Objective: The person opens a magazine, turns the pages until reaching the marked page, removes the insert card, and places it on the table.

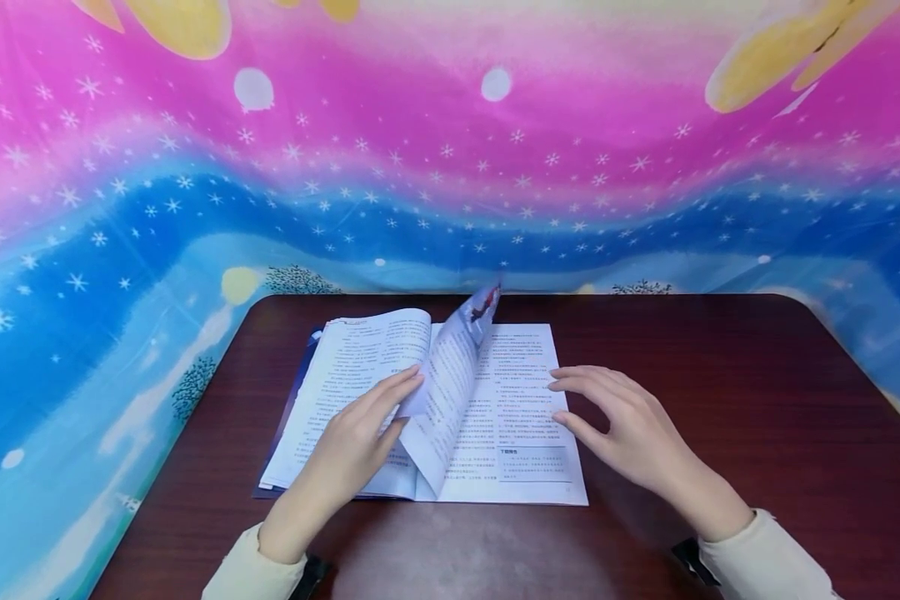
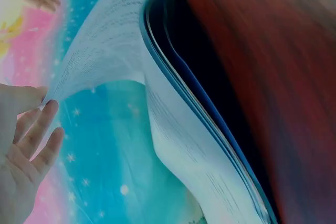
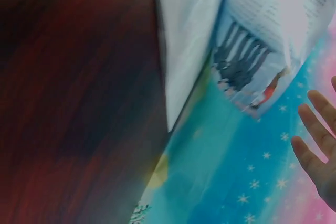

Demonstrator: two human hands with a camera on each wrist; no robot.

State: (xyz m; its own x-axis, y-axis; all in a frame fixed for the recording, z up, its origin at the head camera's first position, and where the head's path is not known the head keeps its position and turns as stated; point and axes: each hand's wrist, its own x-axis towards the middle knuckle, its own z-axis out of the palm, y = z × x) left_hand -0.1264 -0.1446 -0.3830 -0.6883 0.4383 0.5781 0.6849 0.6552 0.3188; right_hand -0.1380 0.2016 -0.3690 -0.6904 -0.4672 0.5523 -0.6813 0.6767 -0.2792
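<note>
Left fingers [image 2: 45, 116] closed on a page [image 1: 452, 371], right fingers [image 1: 598, 383] apart and empty, dark wooden table [image 1: 735, 375] below, snowflake-patterned cloth [image 1: 420, 150] behind.

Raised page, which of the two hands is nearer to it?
Left. The left hand pinches the raised page by its edge; the right hand is apart from it, fingertips by the magazine's right edge in the head view.
</note>
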